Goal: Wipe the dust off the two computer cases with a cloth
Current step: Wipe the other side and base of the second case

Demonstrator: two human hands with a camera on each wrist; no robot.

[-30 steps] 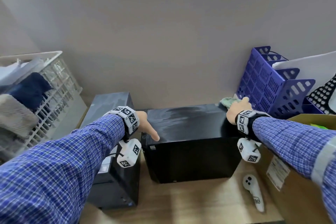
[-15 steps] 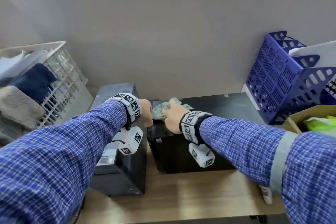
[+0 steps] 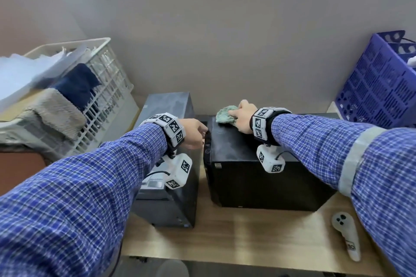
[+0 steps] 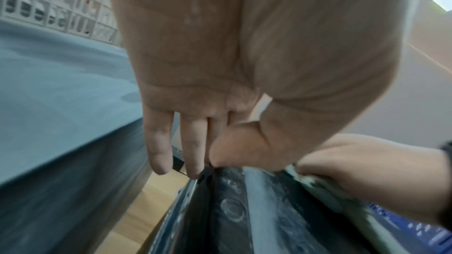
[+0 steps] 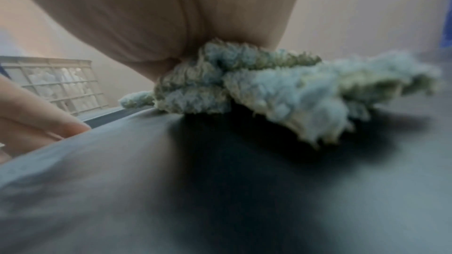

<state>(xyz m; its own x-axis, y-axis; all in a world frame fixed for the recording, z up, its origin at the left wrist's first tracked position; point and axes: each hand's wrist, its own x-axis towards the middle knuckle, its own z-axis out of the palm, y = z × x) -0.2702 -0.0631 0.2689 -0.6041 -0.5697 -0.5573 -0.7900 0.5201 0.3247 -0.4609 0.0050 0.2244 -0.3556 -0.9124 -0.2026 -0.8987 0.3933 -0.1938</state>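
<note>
Two computer cases stand side by side on the table: a tower with a dusty grey top [image 3: 167,105] on the left and a black case [image 3: 258,164] on the right. My right hand [image 3: 242,117] grips a bunched green cloth [image 3: 225,114] and presses it on the black case's top at its back left corner. The right wrist view shows the cloth [image 5: 269,88] squashed under my palm on the dark top [image 5: 195,181]. My left hand [image 3: 193,134] rests on the black case's left edge. Its fingers [image 4: 159,152] hang straight into the gap between the cases.
A white lattice basket [image 3: 105,78] with folded cloths stands at the left. A blue file rack [image 3: 378,87] stands at the right. A white controller [image 3: 346,236] lies on the wooden table [image 3: 247,243] near its front edge. The wall is close behind the cases.
My right hand swept the cloth from the black case's back right corner across to its back left. My left hand slid from the top's corner down onto the left edge.
</note>
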